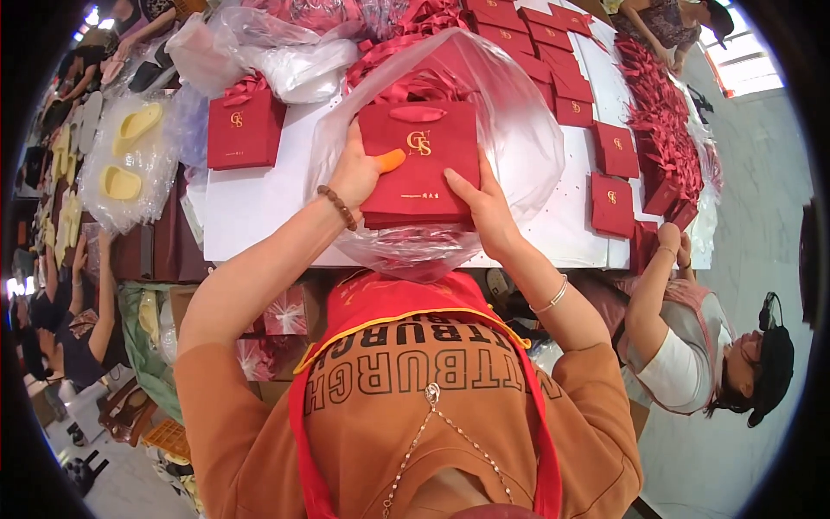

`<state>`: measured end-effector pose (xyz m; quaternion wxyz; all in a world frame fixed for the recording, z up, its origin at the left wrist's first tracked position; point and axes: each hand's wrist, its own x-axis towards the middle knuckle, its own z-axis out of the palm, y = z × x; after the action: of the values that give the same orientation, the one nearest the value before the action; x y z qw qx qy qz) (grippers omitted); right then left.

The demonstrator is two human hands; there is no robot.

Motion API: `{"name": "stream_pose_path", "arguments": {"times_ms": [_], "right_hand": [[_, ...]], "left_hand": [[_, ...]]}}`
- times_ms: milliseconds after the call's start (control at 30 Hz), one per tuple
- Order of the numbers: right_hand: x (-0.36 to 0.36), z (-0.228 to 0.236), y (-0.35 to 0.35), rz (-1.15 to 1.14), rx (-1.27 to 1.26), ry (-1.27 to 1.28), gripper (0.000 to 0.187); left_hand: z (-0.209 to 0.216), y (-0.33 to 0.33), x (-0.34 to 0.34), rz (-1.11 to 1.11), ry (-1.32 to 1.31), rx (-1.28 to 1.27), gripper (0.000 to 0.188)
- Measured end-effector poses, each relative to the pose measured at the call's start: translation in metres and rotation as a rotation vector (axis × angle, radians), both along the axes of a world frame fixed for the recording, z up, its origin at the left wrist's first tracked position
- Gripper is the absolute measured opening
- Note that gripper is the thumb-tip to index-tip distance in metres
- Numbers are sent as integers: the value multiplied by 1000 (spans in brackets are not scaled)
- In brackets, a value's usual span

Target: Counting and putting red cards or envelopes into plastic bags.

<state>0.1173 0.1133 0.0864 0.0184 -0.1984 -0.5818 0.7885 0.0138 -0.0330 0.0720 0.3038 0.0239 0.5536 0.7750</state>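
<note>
Yellow slippers: Lie at far left on clear wrapping, one above the other.
Small red bag: Sits on the white table, left of the hands; bears ribbon bunched at the top and a gold mark on the face.
Left forearm: Slants up and inward from a bent, outspread elbow; wears a brown bead bracelet at the wrist.
Left hand: Holds the left edge of the red gift bag; lays the thumb, in an orange fingertip cover, across the front, pointing right; keeps the other fingers along the edge, partly hidden.
Left grip: Clamped on the red gift bag.
Place of bag: Between both hands, above the table's near edge, ringed by a clear plastic bag; cannot tell how far inside.
Look of bag: Deep red, squarish, front face up; ribbon loop at the upper edge, gold monogram at centre, small pale print near the base; layered lower edges, count not readable.
Right hand: Supports the right edge; rests the thumb on the lower front, extends fingers up the side.
Right grip: Clamped on the same bag.
Right forearm: Slants up and leftward; wears a pale bangle.
Red pouches: Lie in rows at right, beside heaped red ribbons.
</note>
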Motion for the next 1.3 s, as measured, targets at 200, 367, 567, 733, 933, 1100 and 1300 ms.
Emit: {"name": "stream_pose_path", "arguments": {"times_ms": [200,367,567,733,933,1100,1300], "right_hand": [[2,-14,9,21,38,-8,80],[-3,-7,14,46,159,13,70],[-6,-24,17,110,864,209,61],[-9,-7,14,246,627,140,77],[-8,-5,8,224,438,42,80],[-7,-5,13,126,387,-17,80],[-19,1,14,235,568,16,79]], "left_hand": [[-1,7,0,-58,24,-87,65],[-13,10,0,1,153,-151,63],[-30,7,-4,51,204,-201,70],[-46,9,-2,106,362,-343,70],[15,-26,11,-191,231,-179,67],[64,-86,-35,-265,225,-69,33],[-75,-235,-219,288,433,-534,55]]}}
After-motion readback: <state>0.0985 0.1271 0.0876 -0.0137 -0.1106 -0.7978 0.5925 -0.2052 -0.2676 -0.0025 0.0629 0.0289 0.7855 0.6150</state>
